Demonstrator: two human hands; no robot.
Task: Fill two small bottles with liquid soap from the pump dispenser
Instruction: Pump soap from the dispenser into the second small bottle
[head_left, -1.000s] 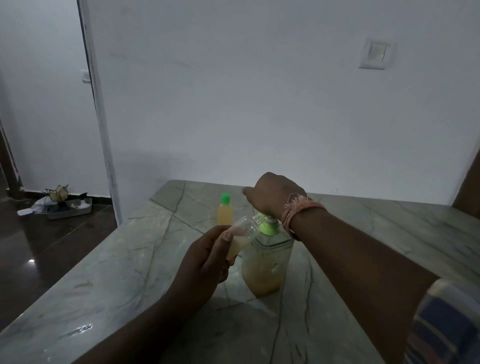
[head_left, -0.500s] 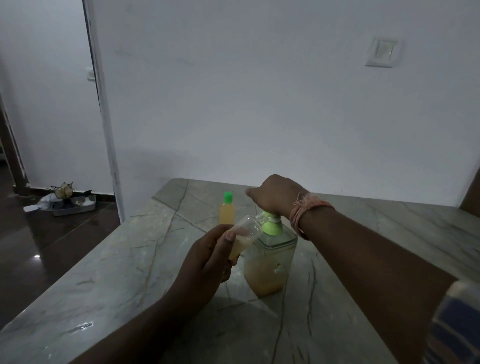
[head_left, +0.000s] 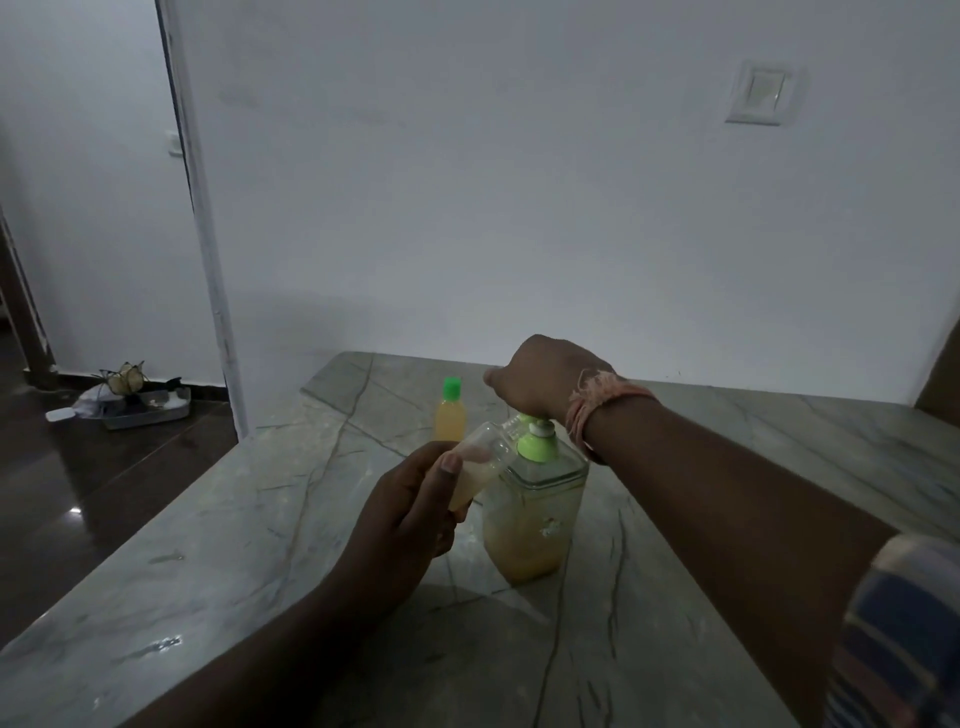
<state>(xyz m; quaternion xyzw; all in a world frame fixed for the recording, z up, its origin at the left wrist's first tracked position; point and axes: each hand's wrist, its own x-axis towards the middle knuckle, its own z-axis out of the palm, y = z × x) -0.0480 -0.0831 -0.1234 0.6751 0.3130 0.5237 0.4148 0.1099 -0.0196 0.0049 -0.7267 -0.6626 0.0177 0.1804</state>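
So nearest to you, your left hand (head_left: 410, 514) has its grip wrapped around the open small bottle (head_left: 480, 460), tilted so the mouth sits right up by the nozzle of the pump dispenser (head_left: 535, 512). That bottle looks maybe a third full of pale soap, so I'd say it needs a good few more pumps. Your right hand (head_left: 540, 382) is on top of the pump head with the fingers curled over it, pressing down as far as I can tell; the nozzle itself is mostly hidden under it. The dispenser stands on the desk (head_left: 218, 561), about half full, so plenty left.

Just behind is the capped bottle (head_left: 450, 415), green cap on, full of yellowish soap. Looks like number one is done, number two is in progress, then it needs capping. I can't spot its cap anywhere.

Nothing is really in your way on the desk. Farther off there's a tray of clutter (head_left: 140, 405) on the floor by the doorway and a wall switch (head_left: 759, 96).
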